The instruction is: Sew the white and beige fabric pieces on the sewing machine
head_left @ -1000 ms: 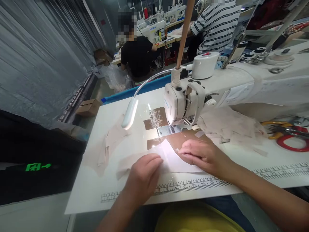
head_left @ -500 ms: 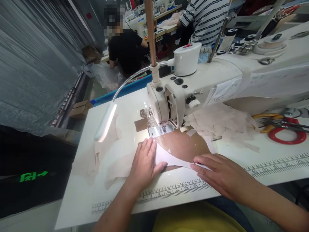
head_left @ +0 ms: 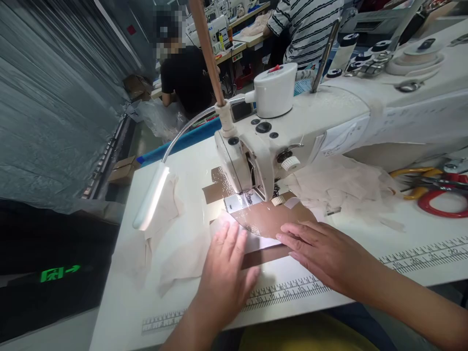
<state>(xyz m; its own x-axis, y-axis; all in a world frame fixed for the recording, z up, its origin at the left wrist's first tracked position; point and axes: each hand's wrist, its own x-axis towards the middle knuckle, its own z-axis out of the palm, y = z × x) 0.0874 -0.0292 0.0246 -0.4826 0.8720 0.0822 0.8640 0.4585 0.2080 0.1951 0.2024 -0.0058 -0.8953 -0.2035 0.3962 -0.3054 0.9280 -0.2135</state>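
Note:
A white fabric piece (head_left: 262, 242) with a curved edge lies flat in front of the sewing machine (head_left: 243, 161). My left hand (head_left: 228, 265) rests on its left part, fingers stretched out and slightly apart. At the fabric's right end lies my right hand (head_left: 310, 248), palm down with fingers extended, its tips touching the edge. Beyond the fabric is a brown curved sheet (head_left: 270, 219), against the metal needle plate (head_left: 243, 201). A brown strip (head_left: 266, 255) shows along the fabric's near side. The needle tip is too small to make out.
A lit lamp (head_left: 151, 197) on a bent neck hangs left of the machine. Sheer pale fabric (head_left: 343, 187) is heaped at right beside red-handled scissors (head_left: 444, 202). Pale pieces (head_left: 183, 258) lie at left. A printed ruler (head_left: 285, 292) runs along the front edge. Two people sit beyond.
My left hand has slid nearer me and its fingers have spread. The white fabric has shifted and lies flatter, showing more brown strip. My right hand has moved slightly left; the view has shifted.

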